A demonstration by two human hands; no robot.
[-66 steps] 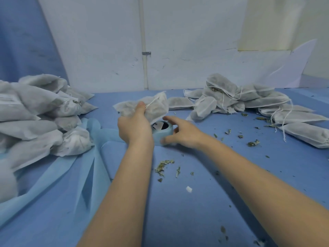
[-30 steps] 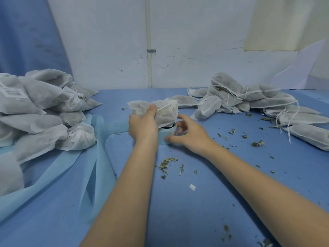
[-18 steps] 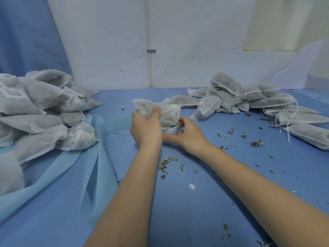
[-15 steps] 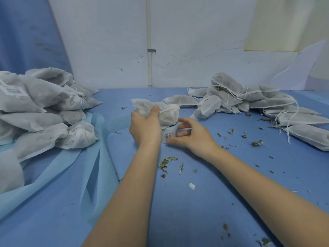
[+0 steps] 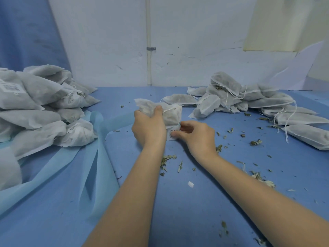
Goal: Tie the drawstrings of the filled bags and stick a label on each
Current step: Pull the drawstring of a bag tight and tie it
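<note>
Small white non-woven drawstring bag (image 5: 170, 113), filled with dried leaf, held just above the blue cloth-covered table (image 5: 195, 211). Left hand (image 5: 149, 127) closed around its near end, thumb over the top beside the cinched neck, where a thin white drawstring (image 5: 170, 108) crosses. Neck looks drawn in; knot not readable from here.

White printed label (image 5: 173, 133) sits directly under the bag, between the two hands. Right hand (image 5: 197, 134) pinches it, thumb and forefinger closed on its edge, remaining fingers curled. Whether the label is free of its backing cannot be told; the roll it would come from is hidden behind the hands.

Handling, judged: bag is light, soft, lumpy, gives under the thumb. Fabric is matte and fibrous, unlikely to slip, but a sticker needs a flat patch. Best hold is round the body near the neck, leaving the broad side free and taut for the label. Squeezing hard would crush the leaf and could shed crumbs through the mouth.

Left of the left hand, well apart: heap of grey-white filled bags (image 5: 44, 111), some showing barcode stickers, lying on pale blue fabric sheets (image 5: 92, 157). Right of the right hand and farther back: second pile of bags with loose strings (image 5: 249, 100), seemingly unlabelled. Green leaf scraps (image 5: 167, 158) scattered near both wrists.
</note>
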